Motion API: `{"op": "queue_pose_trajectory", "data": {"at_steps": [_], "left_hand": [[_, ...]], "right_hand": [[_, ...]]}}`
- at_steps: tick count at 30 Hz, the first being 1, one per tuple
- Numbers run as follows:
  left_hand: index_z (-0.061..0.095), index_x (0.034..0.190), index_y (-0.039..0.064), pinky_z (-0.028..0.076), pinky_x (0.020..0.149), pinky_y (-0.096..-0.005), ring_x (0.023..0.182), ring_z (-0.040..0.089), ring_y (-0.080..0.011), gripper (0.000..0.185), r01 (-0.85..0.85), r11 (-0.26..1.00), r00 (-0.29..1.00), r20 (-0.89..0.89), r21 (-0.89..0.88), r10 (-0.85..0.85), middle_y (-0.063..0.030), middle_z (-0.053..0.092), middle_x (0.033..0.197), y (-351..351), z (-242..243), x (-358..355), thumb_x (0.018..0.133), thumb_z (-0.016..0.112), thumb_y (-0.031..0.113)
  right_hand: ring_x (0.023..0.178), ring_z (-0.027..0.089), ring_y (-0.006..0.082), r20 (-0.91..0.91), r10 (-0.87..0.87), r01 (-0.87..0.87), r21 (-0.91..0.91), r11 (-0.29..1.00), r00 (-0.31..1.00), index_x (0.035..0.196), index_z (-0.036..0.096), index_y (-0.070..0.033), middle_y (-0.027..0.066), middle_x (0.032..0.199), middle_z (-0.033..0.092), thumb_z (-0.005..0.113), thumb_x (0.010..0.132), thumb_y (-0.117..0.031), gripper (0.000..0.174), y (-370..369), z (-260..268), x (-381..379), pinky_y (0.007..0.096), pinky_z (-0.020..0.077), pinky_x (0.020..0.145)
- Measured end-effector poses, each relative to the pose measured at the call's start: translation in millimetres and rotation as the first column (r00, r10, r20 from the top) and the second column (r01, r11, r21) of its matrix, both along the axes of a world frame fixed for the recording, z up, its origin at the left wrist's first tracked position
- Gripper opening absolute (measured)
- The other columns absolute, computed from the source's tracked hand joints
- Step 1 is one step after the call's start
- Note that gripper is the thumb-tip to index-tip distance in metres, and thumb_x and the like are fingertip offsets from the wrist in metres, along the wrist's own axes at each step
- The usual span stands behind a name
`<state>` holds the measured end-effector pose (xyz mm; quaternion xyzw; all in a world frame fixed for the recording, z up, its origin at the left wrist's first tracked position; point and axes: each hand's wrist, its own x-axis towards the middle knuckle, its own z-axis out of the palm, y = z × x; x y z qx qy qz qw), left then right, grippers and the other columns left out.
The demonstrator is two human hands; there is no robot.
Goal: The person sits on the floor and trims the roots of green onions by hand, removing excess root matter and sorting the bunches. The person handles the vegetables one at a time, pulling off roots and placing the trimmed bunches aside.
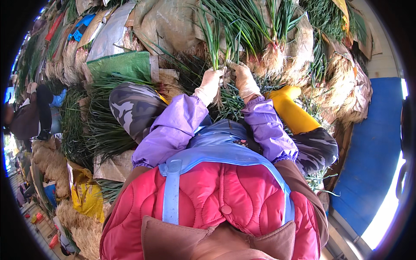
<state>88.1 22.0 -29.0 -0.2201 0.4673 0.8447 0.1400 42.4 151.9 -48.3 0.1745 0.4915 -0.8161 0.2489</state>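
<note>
Both my hands wear pale gloves and meet just beyond my lap. My left hand point(210, 84) grips a small bunch of green-leaved plants point(213, 45), leaves pointing away from me and roots hanging below. Close beside it, the fingers of my right hand point(242, 77) are bent at the stems of a second few plants point(230, 45); the fingertips are partly hidden, so their hold is unclear. Loose green leaves point(229, 100) lie under my hands. Right of them rests a bundle with reddish stems and pale, stringy roots point(273, 58), against more long-leaved plants point(247, 29).
Woven sacking point(172, 22) covers bundles ahead. Leafy heaps point(107, 120) and a green sack point(120, 66) lie left. My yellow boot point(292, 110) is at right, before root bundles point(341, 84) and a blue panel point(370, 143). Another person point(29, 113) sits at far left.
</note>
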Motion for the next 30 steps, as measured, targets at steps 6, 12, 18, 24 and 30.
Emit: {"op": "queue_pose_trajectory", "data": {"at_steps": [6, 12, 18, 24, 30], "left_hand": [[0.062, 0.097, 0.005, 0.038, 0.047, -0.0178, 0.054, 0.048, -0.0059, 0.011, -0.09, 0.994, 0.996, -0.016, 0.069, 0.091, -0.0031, 0.059, 0.075, -16.4, -10.6, 12.8, 0.09, 0.057, 0.012], [0.058, 0.105, 0.003, 0.053, 0.067, -0.0312, 0.074, 0.063, -0.017, 0.015, 0.089, 0.991, 0.99, -0.114, 0.103, -0.077, -0.0043, 0.063, 0.086, -13.5, -23.4, -10.1, 0.092, 0.055, 0.008], [0.058, 0.108, 0.0, 0.05, 0.063, -0.0257, 0.076, 0.063, -0.0169, 0.021, 0.041, 0.995, 0.996, -0.087, 0.088, -0.033, -0.008, 0.065, 0.09, -22.6, -12.0, -4.6, 0.088, 0.052, 0.0], [0.053, 0.121, 0.001, 0.047, 0.059, -0.0269, 0.065, 0.055, -0.0141, 0.031, 0.17, 0.869, 0.985, -0.085, 0.464, -0.148, -0.0048, 0.059, 0.083, -20.3, 6.2, 10.9, 0.092, 0.053, 0.012], [0.057, 0.11, 0.001, 0.052, 0.068, -0.0292, 0.071, 0.06, -0.0172, 0.024, 0.099, 0.964, 0.994, 0.019, 0.247, -0.107, -0.0062, 0.062, 0.086, -12.2, 15.6, 21.1, 0.09, 0.055, 0.013]], "right_hand": [[0.057, 0.049, 0.0135, -0.135, -0.064, 0.065, 0.002, 0.998, 0.989, 0.094, 0.06, -0.005, 0.0015, 0.07, 0.055, 0.054, 0.093, -0.019, 0.015, 33.9, 7.1, -29.6, 0.0287, 0.0432, 0.058], [0.049, 0.034, 0.0084, -0.014, 0.328, -0.303, -0.417, 0.857, 0.945, 0.086, 0.056, -0.006, -0.0041, 0.061, 0.042, 0.045, 0.095, -0.022, 0.021, 20.4, 14.1, -17.2, 0.0214, 0.026, 0.045], [0.048, 0.035, 0.0086, -0.12, -0.101, 0.022, -0.533, 0.846, 0.988, 0.086, 0.055, -0.008, -0.002, 0.064, 0.047, 0.049, 0.097, -0.023, 0.019, 53.3, 22.6, -20.5, 0.0237, 0.0288, 0.045], [0.091, 0.062, 0.022, 0.238, 0.797, -0.218, 0.966, -0.137, 0.555, 0.111, 0.066, -0.012, 0.0105, 0.102, 0.068, 0.059, 0.089, -0.034, 0.031, 79.4, 11.1, -11.0, 0.0313, 0.0465, 0.082], [0.067, 0.053, 0.0069, -0.234, 0.215, -0.175, 0.181, 0.968, 0.948, 0.109, 0.066, -0.006, -0.0035, 0.084, 0.065, 0.063, 0.091, -0.026, 0.027, 13.8, 12.2, -9.7, 0.0212, 0.0413, 0.064]]}}
